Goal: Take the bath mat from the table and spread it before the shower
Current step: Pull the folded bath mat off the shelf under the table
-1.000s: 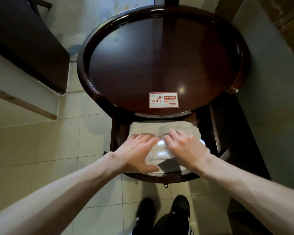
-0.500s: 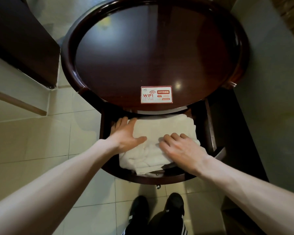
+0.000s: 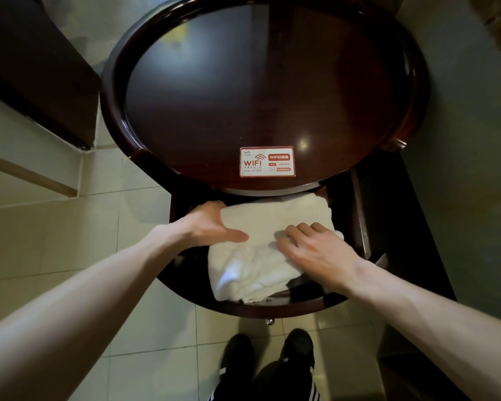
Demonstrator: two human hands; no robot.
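A folded white bath mat lies on the lower shelf of a round dark wooden table. My left hand holds the mat's left edge, thumb on top, with the fingers hidden behind and beneath the cloth. My right hand rests on the mat's right side, its fingers curled into the fabric. The mat's near part is rumpled and reaches the shelf's front rim.
A red and white WiFi card lies on the tabletop near its front edge. A dark cabinet stands at the left and a grey wall at the right. My black shoes stand on pale floor tiles.
My left hand has moved from the top of the mat to its left edge and slid its fingers out of sight. My right hand has curled into the cloth, and the mat looks more rumpled.
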